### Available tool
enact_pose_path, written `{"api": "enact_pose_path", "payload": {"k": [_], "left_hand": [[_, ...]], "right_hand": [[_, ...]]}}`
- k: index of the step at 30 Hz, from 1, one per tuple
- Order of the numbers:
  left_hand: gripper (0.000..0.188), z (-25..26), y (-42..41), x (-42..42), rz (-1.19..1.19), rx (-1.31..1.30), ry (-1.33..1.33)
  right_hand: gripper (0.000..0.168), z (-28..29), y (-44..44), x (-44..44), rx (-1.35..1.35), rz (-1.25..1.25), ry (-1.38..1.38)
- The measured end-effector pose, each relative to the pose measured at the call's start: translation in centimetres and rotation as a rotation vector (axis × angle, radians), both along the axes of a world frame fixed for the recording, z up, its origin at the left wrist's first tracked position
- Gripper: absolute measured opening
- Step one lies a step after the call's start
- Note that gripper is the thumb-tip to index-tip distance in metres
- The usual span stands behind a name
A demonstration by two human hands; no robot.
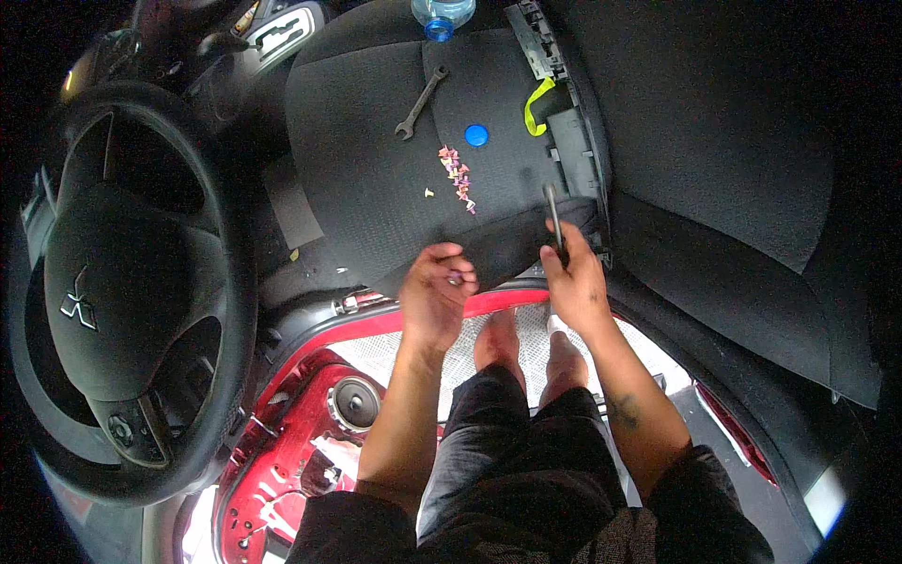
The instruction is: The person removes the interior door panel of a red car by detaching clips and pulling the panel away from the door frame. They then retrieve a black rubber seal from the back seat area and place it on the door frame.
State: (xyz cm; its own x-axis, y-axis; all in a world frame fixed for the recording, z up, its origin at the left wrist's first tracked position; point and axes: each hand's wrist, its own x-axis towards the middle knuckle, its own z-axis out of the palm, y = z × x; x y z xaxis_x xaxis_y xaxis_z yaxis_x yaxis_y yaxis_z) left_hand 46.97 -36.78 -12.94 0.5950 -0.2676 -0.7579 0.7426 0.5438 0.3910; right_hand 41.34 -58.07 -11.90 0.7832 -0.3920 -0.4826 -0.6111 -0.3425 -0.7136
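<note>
My left hand [440, 289], palm up over the seat's near edge, has its fingers curled around a small purplish piece [454, 279]. In my right hand [574, 271] is a slim metal tool [555, 222], pointing away from me; its exact kind cannot be told. Ahead, on the dark fabric car seat [359, 176], lies a row of small pink, purple and yellow plastic clips [458, 180], with one pale clip [429, 192] apart to the left. Beyond them are a blue bottle cap [476, 135] and an open-end wrench [423, 102].
A clear plastic bottle [442, 14] lies at the seat's far side. Grey plastic trim [574, 148] and a yellow-green strap [534, 109] are by the backrest. The steering wheel [239, 282] stands left, above a red door with its speaker [354, 403] exposed. The red sill [493, 302] runs below my hands.
</note>
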Motion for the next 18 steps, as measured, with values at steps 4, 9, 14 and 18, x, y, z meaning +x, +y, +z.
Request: {"api": "enact_pose_path", "payload": {"k": [4,9,14,18], "left_hand": [[0.027,-0.7,2.8,4.2,-0.017,0.38,-0.174],[0.049,0.6,1.9,10.4,-0.744,1.654,-1.292],[0.12,-1.1,-0.9,12.5,-1.238,1.508,-1.583],[0.129,-2.5,-2.2,13.9,-1.244,1.467,-1.785]], "right_hand": [[0.048,-5.4,-1.3,2.5,-0.176,0.078,-0.19],[0.06,-5.8,-2.1,6.1,-0.046,0.039,-0.207],[0.058,-5.8,-1.9,5.2,0.061,-0.012,-0.135],[0.055,-8.0,-2.4,3.3,0.004,0.045,-0.14]]}}
